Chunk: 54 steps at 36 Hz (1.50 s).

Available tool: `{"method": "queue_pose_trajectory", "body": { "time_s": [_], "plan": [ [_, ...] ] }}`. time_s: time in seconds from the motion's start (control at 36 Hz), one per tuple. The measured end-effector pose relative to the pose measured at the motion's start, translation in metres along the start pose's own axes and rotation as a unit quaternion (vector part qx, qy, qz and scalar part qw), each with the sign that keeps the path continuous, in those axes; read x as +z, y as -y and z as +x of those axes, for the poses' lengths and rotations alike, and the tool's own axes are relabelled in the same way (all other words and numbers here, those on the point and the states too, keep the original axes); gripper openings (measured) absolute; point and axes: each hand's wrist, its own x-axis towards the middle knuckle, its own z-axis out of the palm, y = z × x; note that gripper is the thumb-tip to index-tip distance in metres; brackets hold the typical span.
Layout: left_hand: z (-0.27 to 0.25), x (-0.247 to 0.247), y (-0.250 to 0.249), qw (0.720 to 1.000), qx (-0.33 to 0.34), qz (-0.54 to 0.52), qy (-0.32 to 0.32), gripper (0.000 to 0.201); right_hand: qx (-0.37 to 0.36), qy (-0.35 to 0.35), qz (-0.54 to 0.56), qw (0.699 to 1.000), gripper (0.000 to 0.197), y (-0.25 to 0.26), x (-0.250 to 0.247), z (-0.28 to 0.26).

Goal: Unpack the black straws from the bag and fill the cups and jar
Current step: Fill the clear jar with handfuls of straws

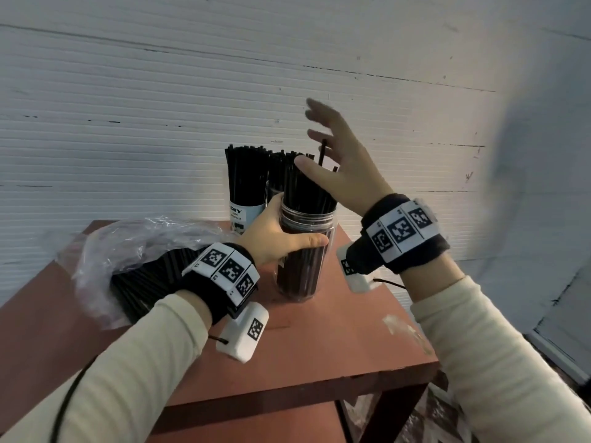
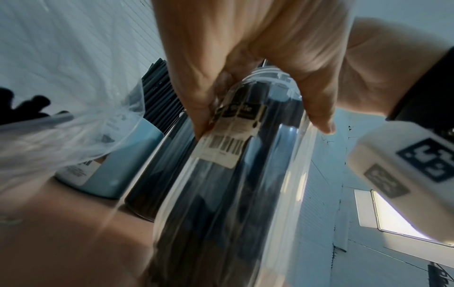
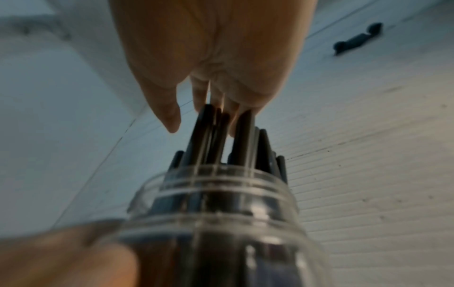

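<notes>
A left hand [image 1: 275, 231] grips a clear plastic jar [image 1: 303, 251] packed with black straws [image 1: 307, 190], standing on a reddish-brown table [image 1: 319, 346]. The right hand [image 1: 339, 161], fingers spread, hovers over the straw tops. A clear plastic bag [image 1: 134, 247] of straws lies left.

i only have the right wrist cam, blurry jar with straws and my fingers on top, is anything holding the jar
Observer: Yes. The left hand grips the clear jar around its upper body, thumb across the front.
Operator: are the cups behind it filled
Observer: The cup with the pale label behind the jar is packed with black straws. A second bundle stands beside it, but its container is mostly hidden.
Operator: anything left in the bag
Observer: Yes. The clear plastic bag lies on the left of the reddish table with black straws inside it.
Operator: is my right hand gripping anything
Observer: No. The right hand is open, fingers spread over the straw tops.
</notes>
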Motion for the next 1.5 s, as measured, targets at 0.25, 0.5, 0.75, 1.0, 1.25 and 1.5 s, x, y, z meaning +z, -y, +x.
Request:
{"method": "queue_pose_trajectory", "body": {
  "time_s": [0.25,0.5,0.75,1.0,1.25,1.5],
  "plan": [
    [0.002,0.000,0.002,1.000,-0.004,0.006,0.003,0.088,-0.008,0.058,-0.189,0.980,0.035,0.002,0.013,-0.011],
    [0.001,-0.001,-0.003,1.000,-0.006,-0.006,0.020,0.091,-0.004,0.115,-0.282,0.953,0.040,-0.001,0.017,-0.015],
    [-0.020,-0.035,-0.002,0.997,-0.015,0.077,-0.019,0.099,-0.062,-0.009,-0.170,0.983,0.038,0.025,0.014,-0.012],
    [-0.075,-0.117,-0.021,0.970,0.074,0.159,-0.165,0.032,-0.024,0.022,-0.053,0.998,0.011,0.055,0.069,-0.029],
    [-0.114,-0.170,-0.001,0.956,-0.001,0.240,-0.171,0.028,0.112,0.401,-0.134,0.899,0.032,0.060,0.158,-0.042],
    [-0.126,-0.174,0.014,0.946,-0.061,0.300,-0.108,0.040,0.127,0.441,-0.245,0.854,0.058,0.056,0.207,-0.031]
  ]
}}
